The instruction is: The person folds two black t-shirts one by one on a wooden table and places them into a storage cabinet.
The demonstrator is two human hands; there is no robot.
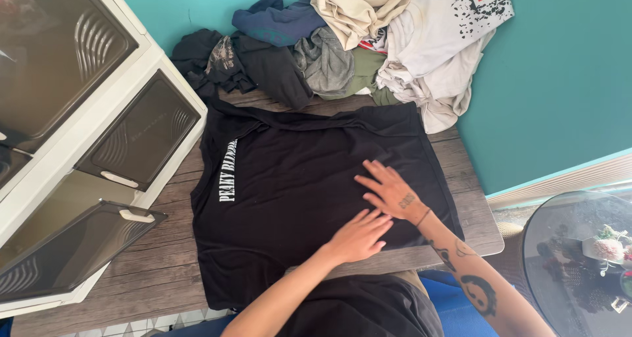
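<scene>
A black t-shirt [289, 179] with white lettering along one side lies spread flat on a wooden table [151, 271]. My left hand [359, 235] rests palm down on the shirt's near right part, fingers together and pointing away from me. My right hand [388, 191] lies flat on the cloth just beyond it, fingers spread toward the left. Both hands press on the fabric and hold nothing. The two hands nearly touch.
A heap of crumpled clothes [342, 40] in dark, grey, beige and white lies at the table's far edge against a teal wall [559, 80]. A white cabinet with tinted flip doors [99, 146] stands at the left, one door [72, 251] open. A round glass table [579, 264] is at the right.
</scene>
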